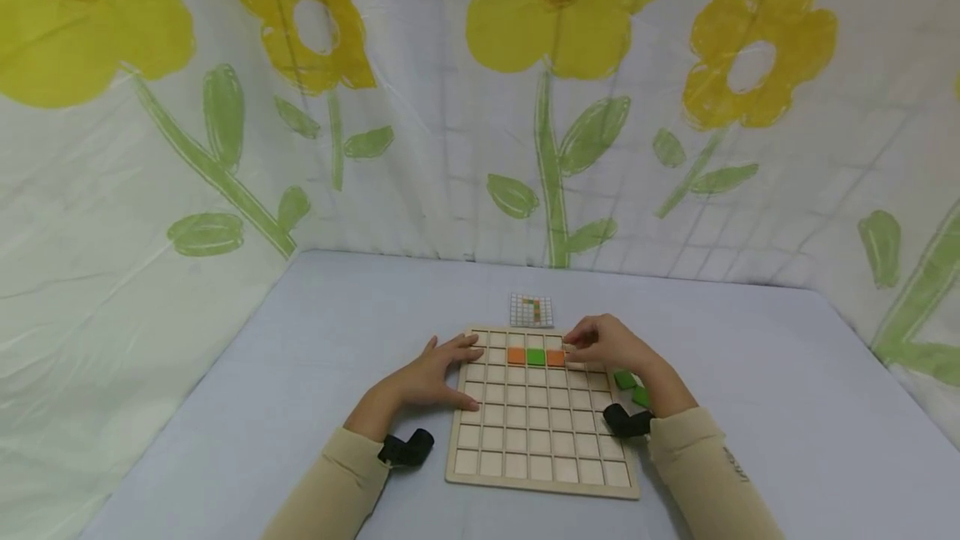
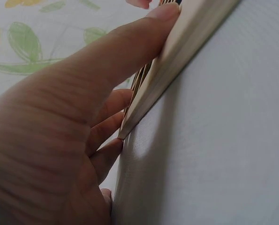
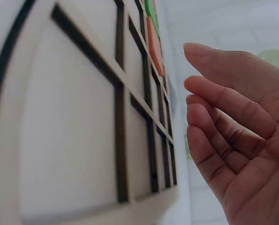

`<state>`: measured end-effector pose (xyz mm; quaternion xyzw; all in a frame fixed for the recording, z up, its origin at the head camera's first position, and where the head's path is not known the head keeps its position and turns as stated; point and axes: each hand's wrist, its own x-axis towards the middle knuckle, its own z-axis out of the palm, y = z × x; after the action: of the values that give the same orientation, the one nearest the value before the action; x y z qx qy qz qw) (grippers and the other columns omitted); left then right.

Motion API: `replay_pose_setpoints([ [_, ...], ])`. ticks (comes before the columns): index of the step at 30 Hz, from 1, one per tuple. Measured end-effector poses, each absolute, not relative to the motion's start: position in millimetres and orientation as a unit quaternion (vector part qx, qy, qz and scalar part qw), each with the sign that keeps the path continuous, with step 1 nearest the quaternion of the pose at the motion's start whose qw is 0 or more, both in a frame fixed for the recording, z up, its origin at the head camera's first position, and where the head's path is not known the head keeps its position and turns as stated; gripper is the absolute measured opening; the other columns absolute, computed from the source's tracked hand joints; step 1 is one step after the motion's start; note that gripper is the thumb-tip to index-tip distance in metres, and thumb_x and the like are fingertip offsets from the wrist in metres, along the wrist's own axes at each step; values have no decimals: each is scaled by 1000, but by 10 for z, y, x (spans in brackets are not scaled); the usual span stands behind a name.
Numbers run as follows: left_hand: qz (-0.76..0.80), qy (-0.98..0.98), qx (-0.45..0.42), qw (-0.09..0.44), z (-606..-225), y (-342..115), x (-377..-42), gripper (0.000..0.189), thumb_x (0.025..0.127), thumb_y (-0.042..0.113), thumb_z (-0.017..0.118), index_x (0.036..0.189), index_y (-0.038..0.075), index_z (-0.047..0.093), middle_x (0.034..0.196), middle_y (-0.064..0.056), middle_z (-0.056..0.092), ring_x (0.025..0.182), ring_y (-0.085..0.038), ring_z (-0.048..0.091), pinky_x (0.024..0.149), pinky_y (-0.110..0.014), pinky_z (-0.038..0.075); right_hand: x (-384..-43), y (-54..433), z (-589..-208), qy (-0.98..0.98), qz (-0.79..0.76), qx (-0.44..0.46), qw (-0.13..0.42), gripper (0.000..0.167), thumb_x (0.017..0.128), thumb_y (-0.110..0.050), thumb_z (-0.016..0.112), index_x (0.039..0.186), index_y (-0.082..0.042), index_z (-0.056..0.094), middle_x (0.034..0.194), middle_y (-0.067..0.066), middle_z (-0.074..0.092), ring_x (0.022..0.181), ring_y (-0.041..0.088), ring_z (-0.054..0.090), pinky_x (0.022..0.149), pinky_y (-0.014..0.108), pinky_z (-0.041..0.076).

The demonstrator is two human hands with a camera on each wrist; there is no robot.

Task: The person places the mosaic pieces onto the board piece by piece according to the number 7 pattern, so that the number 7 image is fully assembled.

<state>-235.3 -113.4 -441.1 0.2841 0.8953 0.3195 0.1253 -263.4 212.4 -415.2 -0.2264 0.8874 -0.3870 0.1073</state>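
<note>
A pale wooden grid board (image 1: 517,416) lies on the table. In its second row from the far edge sit an orange tile (image 1: 516,356), a green tile (image 1: 536,357) and another orange tile (image 1: 556,358), side by side. My left hand (image 1: 433,377) rests spread on the board's left edge, its thumb (image 2: 163,11) on the wooden rim. Above the second row, just right of the tiles, hovers my right hand (image 1: 606,342). The right wrist view shows that hand (image 3: 242,122) with loosely bent fingers, a gap between thumb and index finger, and nothing held.
Beyond the board's far edge lies a small card (image 1: 531,311) printed with a coloured grid. Two loose green tiles (image 1: 625,379) lie beside the board's right edge, near my right wrist. A flower-printed curtain (image 1: 420,148) hangs behind the pale table (image 1: 300,340).
</note>
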Motion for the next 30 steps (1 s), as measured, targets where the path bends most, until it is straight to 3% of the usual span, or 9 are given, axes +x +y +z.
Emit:
replay_pose_setpoints([
  [22, 314, 898, 284, 117, -4416, -1124, -2354, 81, 69, 42, 80, 138, 15, 46, 154, -5, 26, 145, -26, 15, 118, -52, -5, -2322, 2717, -4129, 920, -347, -157, 90, 30, 78, -24, 75, 101, -4, 70, 95, 6, 64, 80, 9, 54, 66, 21, 49],
  [30, 320, 896, 285, 119, -4395, -1123, -2338, 82, 69, 42, 80, 138, 13, 46, 154, -6, 26, 145, -27, 16, 118, -53, -5, -2082, 2878, -4156, 919, -354, -155, 77, 32, 75, -22, 77, 99, -1, 69, 91, 7, 65, 74, 2, 55, 63, 19, 50],
])
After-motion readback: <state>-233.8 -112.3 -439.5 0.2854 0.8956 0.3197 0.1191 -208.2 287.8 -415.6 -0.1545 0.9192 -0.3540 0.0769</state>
